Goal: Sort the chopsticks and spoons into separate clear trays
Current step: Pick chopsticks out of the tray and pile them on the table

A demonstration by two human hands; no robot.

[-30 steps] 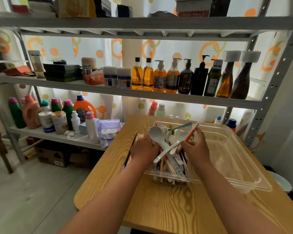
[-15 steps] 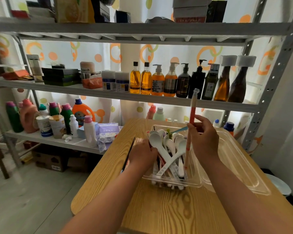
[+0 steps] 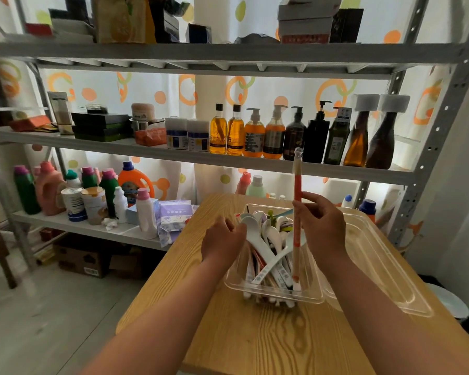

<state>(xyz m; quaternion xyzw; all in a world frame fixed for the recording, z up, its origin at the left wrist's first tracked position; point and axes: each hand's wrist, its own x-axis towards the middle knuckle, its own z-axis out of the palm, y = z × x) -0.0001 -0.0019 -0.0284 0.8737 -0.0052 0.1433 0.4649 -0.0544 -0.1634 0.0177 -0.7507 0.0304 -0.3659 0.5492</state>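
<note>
A small clear tray [image 3: 313, 295] on the wooden table [image 3: 276, 336] holds several white spoons [image 3: 257, 239] mixed with wrapped chopsticks. My right hand [image 3: 321, 226] pinches a wrapped pair of chopsticks [image 3: 297, 185] with a red and white sleeve, standing nearly upright with its lower end still inside the small tray. My left hand [image 3: 221, 240] grips the small tray's left rim. A larger clear tray [image 3: 384, 266] lies just to the right, with nothing visible in it.
A grey metal shelf unit [image 3: 200, 158] stands behind the table with bottles, boxes and detergent jugs. Cardboard boxes [image 3: 81, 258] sit on the floor at left. A white bin [image 3: 449, 301] is beside the table's right edge.
My right hand has pulled the red-sleeved chopsticks out of the pile and tipped them from a slant to nearly vertical. The left hand stayed on the tray's rim.
</note>
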